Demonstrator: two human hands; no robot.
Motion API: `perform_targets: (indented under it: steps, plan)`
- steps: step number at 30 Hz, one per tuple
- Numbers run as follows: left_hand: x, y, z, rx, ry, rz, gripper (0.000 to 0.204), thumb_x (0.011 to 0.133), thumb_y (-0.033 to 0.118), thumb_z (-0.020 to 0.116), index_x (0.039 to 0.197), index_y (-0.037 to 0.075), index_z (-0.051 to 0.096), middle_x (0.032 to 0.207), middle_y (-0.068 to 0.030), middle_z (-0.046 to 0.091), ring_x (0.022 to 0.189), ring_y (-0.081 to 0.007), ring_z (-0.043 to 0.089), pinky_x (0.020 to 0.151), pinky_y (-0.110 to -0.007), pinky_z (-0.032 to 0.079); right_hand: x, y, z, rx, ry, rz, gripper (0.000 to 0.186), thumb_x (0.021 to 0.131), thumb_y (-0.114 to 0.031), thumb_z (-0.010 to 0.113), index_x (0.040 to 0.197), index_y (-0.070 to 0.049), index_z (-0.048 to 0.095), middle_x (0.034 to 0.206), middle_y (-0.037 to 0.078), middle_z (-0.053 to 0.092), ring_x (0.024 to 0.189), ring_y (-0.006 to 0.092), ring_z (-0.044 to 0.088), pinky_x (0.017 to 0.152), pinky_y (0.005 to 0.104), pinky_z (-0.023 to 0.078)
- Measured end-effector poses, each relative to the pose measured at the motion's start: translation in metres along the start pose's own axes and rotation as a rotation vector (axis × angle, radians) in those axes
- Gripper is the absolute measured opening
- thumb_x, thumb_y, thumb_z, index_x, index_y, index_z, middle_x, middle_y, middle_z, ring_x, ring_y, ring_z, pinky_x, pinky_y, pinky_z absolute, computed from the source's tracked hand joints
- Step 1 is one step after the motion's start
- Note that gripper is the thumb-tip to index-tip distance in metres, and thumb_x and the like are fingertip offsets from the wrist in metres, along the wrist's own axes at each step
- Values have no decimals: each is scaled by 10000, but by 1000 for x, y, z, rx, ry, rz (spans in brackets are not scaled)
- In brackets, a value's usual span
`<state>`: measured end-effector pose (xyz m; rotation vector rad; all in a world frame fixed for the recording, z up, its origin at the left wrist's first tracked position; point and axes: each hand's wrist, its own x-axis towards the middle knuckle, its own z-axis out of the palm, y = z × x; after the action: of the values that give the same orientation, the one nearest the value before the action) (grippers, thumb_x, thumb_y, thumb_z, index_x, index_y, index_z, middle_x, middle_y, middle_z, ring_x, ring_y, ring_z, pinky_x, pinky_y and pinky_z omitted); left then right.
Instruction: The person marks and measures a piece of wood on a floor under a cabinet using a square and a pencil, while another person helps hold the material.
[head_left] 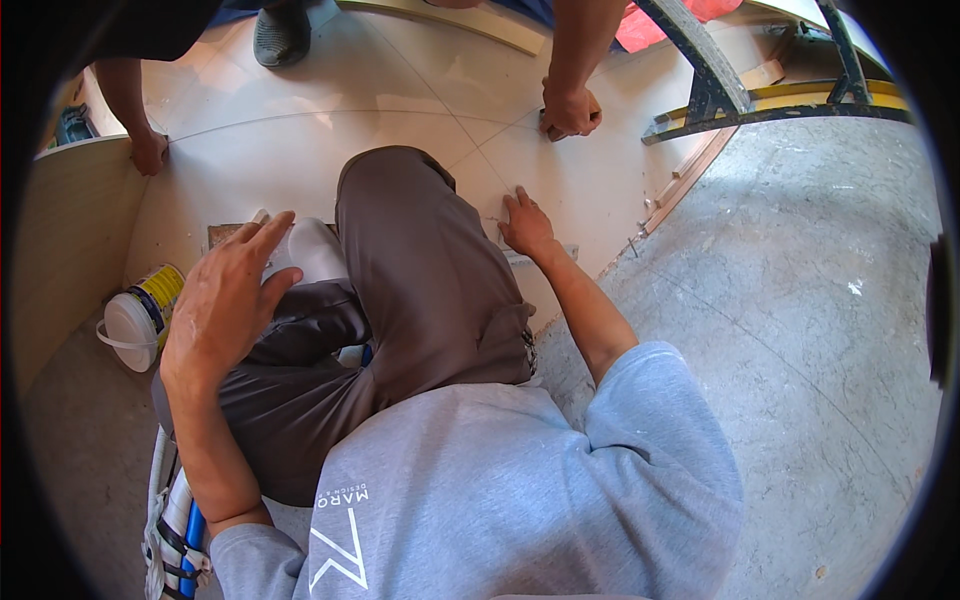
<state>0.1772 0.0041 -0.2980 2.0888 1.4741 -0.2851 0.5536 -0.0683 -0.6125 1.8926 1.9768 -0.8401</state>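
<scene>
My left hand [230, 295] is raised beside my bent leg, fingers apart and thumb out, with nothing visible in it. Just behind it are a brown-and-pale piece [219, 236] on the floor and my foot, partly hidden. My right hand [527, 222] rests fingertips down on the pale tiled floor [400, 135], beside my knee. A flat strip [555, 254] lies partly under that hand and wrist. Ahead, a co-worker's hand [568, 115] grips a small object I cannot make out; their other hand [150, 153] touches the board edge at left.
A white lidded bucket [130, 330] stands by the wooden panel [70, 220]. Bundled white and blue tubes [180, 530] lie lower left. A black-and-yellow metal frame [750, 105] and wooden strips [690, 175] edge the grey concrete [780, 300] at right. The co-worker's shoe [280, 35] is at top.
</scene>
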Motion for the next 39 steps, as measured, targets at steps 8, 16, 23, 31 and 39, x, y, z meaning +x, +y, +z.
perform_targets:
  steps: [8,16,23,31,39]
  plan:
    - [0,1,0,-6,-2,-1,488,851,143,636,1309,48,497,1179,-170,594,1036,-380,566,898,-425,434,1,-1,-1,1,-27,17,575,843,-266,636,1330,-47,423,1466,236,291,1230,396,465,998,419,431]
    - [-1,0,1,5,7,1,487,851,141,635,1310,51,497,1178,-170,594,1041,-379,565,903,-423,434,0,-3,-2,7,-35,26,587,837,-268,642,1335,-50,420,1467,234,294,1242,396,454,1009,418,422]
    - [-2,1,-1,0,-20,-22,472,859,183,635,1300,69,509,1218,-167,584,1095,-354,556,930,-416,437,1,-3,-2,2,-31,17,596,834,-269,643,1340,-49,418,1464,236,298,1246,394,451,1013,420,418]
    - [-2,2,0,-8,-13,-13,490,855,158,632,1314,53,496,1194,-169,587,1058,-370,558,922,-424,422,0,-3,-3,30,-46,27,591,824,-230,661,1329,-37,421,1466,230,283,1270,380,418,1018,417,415]
    - [45,-40,6,229,-152,86,394,807,226,688,1158,77,587,1088,-150,624,1001,-330,597,861,-417,465,-1,-7,-4,16,-76,46,617,825,-251,658,1353,-53,410,1484,218,269,1283,376,410,1024,410,411]
